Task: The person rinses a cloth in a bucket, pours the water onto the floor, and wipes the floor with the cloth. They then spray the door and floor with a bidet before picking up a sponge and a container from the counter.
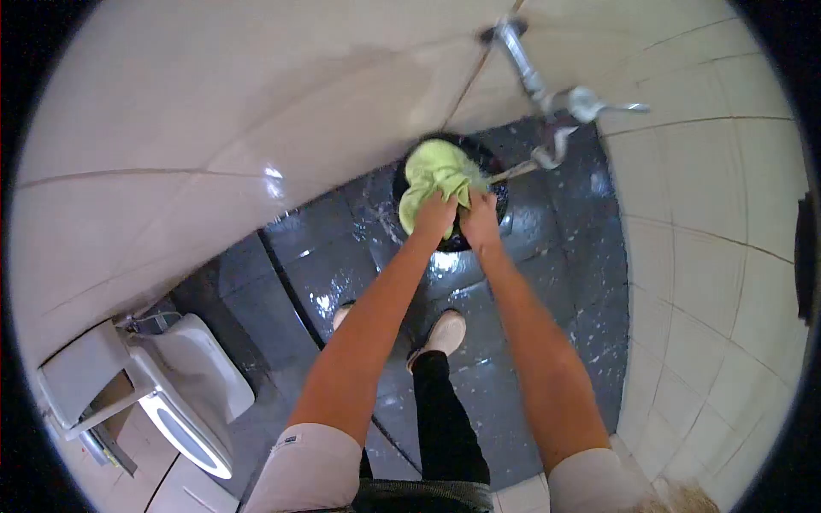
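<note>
A yellow-green cloth (423, 171) is bunched up over a round black basin (492, 154) on the wet floor. My left hand (436, 214) is closed on the cloth's near edge. Close beside it, my right hand (481, 221) also grips the cloth, its fingers partly hidden by the folds. From a metal tap (547, 98) on the wall, a stream of water (513, 171) runs down into the basin by the cloth.
Dark grey floor tiles (547, 342) shine with water and splashes. Pale tiled walls (701, 188) rise at the back and right. A white toilet (197, 368) stands at the lower left. My light shoes (445, 332) are just behind the basin.
</note>
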`<control>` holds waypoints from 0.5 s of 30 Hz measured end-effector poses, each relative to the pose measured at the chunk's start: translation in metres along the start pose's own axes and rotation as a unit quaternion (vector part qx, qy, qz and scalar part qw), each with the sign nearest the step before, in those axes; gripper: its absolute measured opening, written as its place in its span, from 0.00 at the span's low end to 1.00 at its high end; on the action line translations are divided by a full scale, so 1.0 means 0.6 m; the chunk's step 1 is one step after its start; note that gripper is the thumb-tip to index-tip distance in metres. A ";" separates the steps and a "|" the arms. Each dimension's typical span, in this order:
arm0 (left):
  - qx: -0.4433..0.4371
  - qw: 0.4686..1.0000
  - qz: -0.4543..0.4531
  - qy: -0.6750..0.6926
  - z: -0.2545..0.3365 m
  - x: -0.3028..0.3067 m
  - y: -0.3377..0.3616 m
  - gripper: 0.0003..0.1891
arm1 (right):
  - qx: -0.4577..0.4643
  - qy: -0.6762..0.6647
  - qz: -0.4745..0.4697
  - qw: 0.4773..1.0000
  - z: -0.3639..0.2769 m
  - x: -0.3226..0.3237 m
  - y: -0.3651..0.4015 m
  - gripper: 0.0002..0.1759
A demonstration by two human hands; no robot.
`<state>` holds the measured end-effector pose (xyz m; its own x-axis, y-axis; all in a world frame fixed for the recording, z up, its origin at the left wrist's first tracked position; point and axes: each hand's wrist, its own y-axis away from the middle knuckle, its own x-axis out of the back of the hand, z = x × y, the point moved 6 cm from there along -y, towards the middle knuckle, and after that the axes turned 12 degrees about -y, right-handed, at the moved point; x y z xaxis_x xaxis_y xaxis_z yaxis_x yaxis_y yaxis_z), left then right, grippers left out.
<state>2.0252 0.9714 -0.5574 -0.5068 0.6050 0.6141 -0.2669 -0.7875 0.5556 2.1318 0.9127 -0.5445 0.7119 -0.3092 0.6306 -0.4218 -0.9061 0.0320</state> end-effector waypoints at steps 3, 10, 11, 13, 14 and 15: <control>-0.018 0.999 -0.026 -0.034 -0.005 -0.029 -0.042 0.30 | -0.170 -0.021 0.014 0.985 0.025 -0.019 -0.007 0.18; -0.031 0.994 -0.097 -0.028 -0.019 -0.048 -0.092 0.27 | -0.106 0.176 -0.193 0.959 0.116 -0.084 -0.044 0.17; -0.032 0.995 -0.095 -0.028 -0.006 -0.032 -0.081 0.27 | -0.032 0.198 -0.149 0.968 0.096 -0.070 -0.045 0.18; -0.046 0.998 0.035 -0.023 0.029 0.036 -0.032 0.26 | -0.277 -0.128 -0.003 0.952 0.069 0.004 -0.031 0.17; -0.104 0.987 0.114 0.052 0.049 0.056 -0.001 0.25 | -0.299 -0.321 0.039 0.898 0.020 0.037 -0.012 0.17; -0.110 0.975 0.112 0.159 0.076 0.084 0.041 0.24 | -0.307 -0.502 0.075 0.805 -0.035 0.068 0.006 0.17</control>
<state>2.0305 0.9880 -0.4875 -0.7919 0.3758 0.4813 -0.2726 -0.9229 0.2720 2.1477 0.9031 -0.5026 0.5925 -0.7582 -0.2723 -0.5232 -0.6192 0.5856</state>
